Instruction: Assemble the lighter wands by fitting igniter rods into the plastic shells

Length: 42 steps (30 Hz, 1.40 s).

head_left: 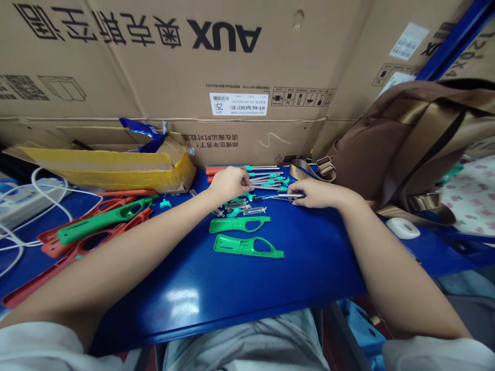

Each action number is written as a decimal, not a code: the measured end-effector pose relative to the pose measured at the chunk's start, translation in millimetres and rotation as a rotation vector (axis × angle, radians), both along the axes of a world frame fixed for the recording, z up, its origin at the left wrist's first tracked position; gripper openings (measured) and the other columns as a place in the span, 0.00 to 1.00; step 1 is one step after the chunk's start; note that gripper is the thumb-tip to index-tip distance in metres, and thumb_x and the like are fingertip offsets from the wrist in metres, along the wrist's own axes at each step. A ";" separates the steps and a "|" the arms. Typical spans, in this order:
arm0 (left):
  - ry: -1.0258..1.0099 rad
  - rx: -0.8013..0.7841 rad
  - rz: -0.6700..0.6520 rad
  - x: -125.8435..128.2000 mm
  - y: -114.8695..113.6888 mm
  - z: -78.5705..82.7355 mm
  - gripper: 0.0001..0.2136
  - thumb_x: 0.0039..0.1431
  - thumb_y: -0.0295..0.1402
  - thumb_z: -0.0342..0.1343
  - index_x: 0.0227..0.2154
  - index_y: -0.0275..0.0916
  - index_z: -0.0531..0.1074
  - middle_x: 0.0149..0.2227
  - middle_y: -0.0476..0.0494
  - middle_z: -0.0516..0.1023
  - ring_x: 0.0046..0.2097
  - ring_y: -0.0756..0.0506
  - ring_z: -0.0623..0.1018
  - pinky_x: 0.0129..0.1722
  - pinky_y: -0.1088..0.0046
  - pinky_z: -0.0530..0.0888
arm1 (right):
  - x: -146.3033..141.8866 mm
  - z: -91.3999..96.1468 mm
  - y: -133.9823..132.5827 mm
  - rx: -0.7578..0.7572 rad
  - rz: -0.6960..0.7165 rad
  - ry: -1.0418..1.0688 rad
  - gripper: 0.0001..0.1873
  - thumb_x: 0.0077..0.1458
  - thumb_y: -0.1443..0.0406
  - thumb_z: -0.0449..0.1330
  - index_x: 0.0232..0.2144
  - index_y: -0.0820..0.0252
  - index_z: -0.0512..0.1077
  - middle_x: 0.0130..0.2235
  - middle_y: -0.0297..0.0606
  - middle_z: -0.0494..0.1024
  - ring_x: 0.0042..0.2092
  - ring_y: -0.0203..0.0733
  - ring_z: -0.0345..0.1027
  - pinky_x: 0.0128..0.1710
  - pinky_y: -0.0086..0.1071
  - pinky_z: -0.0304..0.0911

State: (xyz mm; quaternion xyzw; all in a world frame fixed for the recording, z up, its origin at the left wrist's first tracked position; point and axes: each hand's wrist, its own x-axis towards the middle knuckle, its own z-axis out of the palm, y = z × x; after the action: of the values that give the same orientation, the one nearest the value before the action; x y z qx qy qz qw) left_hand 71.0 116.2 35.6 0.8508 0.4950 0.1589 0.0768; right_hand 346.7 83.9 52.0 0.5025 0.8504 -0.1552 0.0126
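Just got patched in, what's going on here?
A person works at a glossy blue table. Their right hand holds a slim silver metal tube, while their left hand is at the pile of silver metal rods with teal plastic ends; whether it grips anything is unclear. Two green plastic handle halves lie apart, nearer the person. Assorted red and green plastic handles lie by the left forearm.

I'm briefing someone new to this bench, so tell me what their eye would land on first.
Probably the two bright green shell halves, lying one nearer than the other on the glossy blue table. Behind, a big cardboard wall carries large AUX lettering, upside down. Off to the right, a bulky brown bag stands beyond the right hand, which holds a slim metal tube.
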 end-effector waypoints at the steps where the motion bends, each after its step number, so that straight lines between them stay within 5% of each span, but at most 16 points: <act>1: 0.000 0.000 0.009 0.2 0.0 0.3 0.07 0.56 0.36 0.65 0.30 0.37 0.80 0.32 0.43 0.83 0.34 0.43 0.79 0.31 0.70 0.67 | 0.3 0.4 -0.4 -0.014 0.009 0.007 0.03 0.54 0.68 0.62 0.31 0.54 0.75 0.32 0.34 0.77 0.33 0.41 0.69 0.31 0.31 0.58; 7: 0.010 0.004 0.034 2.5 2.3 -1.5 0.07 0.57 0.36 0.64 0.31 0.37 0.80 0.33 0.43 0.84 0.36 0.42 0.81 0.33 0.69 0.70 | 2.3 9.4 -2.8 -0.077 0.059 0.054 0.03 0.53 0.64 0.62 0.30 0.57 0.76 0.32 0.35 0.77 0.33 0.41 0.68 0.33 0.32 0.59; 12: 0.030 0.010 -0.034 -2.2 -1.7 6.2 0.10 0.55 0.29 0.63 0.40 0.36 0.80 0.35 0.41 0.84 0.38 0.41 0.82 0.37 0.69 0.74 | -4.6 16.3 -8.0 -0.008 0.054 0.161 0.19 0.60 0.50 0.57 0.38 0.58 0.76 0.34 0.37 0.77 0.34 0.41 0.66 0.35 0.32 0.58; 15: 0.002 0.045 -0.126 -12.7 -23.1 16.1 0.14 0.59 0.26 0.57 0.48 0.35 0.77 0.46 0.38 0.84 0.45 0.41 0.82 0.45 0.66 0.75 | -10.5 17.4 -15.1 0.028 0.055 0.307 0.22 0.62 0.47 0.55 0.37 0.58 0.75 0.31 0.34 0.74 0.30 0.38 0.63 0.32 0.32 0.56; 19: -0.042 0.053 -0.217 -32.4 -72.8 20.4 0.12 0.63 0.27 0.51 0.41 0.36 0.79 0.43 0.41 0.84 0.46 0.42 0.81 0.50 0.65 0.75 | -22.8 18.8 -29.8 0.051 0.098 0.478 0.21 0.64 0.48 0.56 0.35 0.59 0.74 0.31 0.33 0.74 0.32 0.38 0.64 0.34 0.31 0.58; 24: -0.539 -0.349 -0.175 -51.0 -122.1 6.4 0.17 0.67 0.30 0.43 0.45 0.35 0.77 0.39 0.43 0.84 0.41 0.45 0.82 0.44 0.69 0.78 | -45.6 22.2 -49.5 0.028 0.225 0.414 0.18 0.66 0.54 0.55 0.33 0.61 0.74 0.32 0.36 0.76 0.34 0.39 0.67 0.36 0.31 0.60; 30: -0.747 -0.616 -0.046 -57.0 -129.2 -7.0 0.18 0.67 0.36 0.46 0.48 0.33 0.76 0.37 0.42 0.81 0.36 0.47 0.80 0.37 0.70 0.77 | -56.9 15.1 -58.2 -0.022 0.313 0.346 0.13 0.68 0.63 0.52 0.44 0.62 0.74 0.39 0.39 0.79 0.38 0.40 0.70 0.40 0.31 0.62; 34: -0.737 -0.591 -0.015 -57.3 -129.1 -13.7 0.17 0.63 0.40 0.55 0.48 0.33 0.75 0.32 0.46 0.78 0.32 0.49 0.77 0.34 0.72 0.75 | -62.4 8.0 -59.6 0.036 0.313 0.313 0.14 0.69 0.58 0.53 0.48 0.58 0.74 0.39 0.37 0.81 0.36 0.39 0.71 0.37 0.31 0.61; 38: -0.629 -0.448 -0.085 -55.1 -137.7 -18.5 0.21 0.57 0.37 0.63 0.53 0.36 0.72 0.39 0.45 0.77 0.33 0.50 0.76 0.33 0.73 0.75 | -66.9 2.5 -59.4 0.259 0.320 0.230 0.17 0.69 0.54 0.53 0.37 0.58 0.75 0.37 0.37 0.81 0.39 0.42 0.73 0.37 0.32 0.59; 42: -0.433 -0.301 -0.129 -54.1 -145.0 -18.3 0.24 0.57 0.35 0.65 0.57 0.39 0.71 0.45 0.45 0.76 0.31 0.52 0.74 0.32 0.73 0.75 | -65.1 0.5 -58.4 0.381 0.318 0.238 0.16 0.70 0.59 0.51 0.36 0.60 0.73 0.35 0.38 0.79 0.37 0.42 0.73 0.37 0.33 0.60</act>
State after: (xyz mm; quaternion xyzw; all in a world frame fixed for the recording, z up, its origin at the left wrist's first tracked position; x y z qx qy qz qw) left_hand 16.9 -28.9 17.3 0.8057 0.4300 0.2564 0.3165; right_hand 281.6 25.5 52.6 0.3342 0.9280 -0.0467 -0.1579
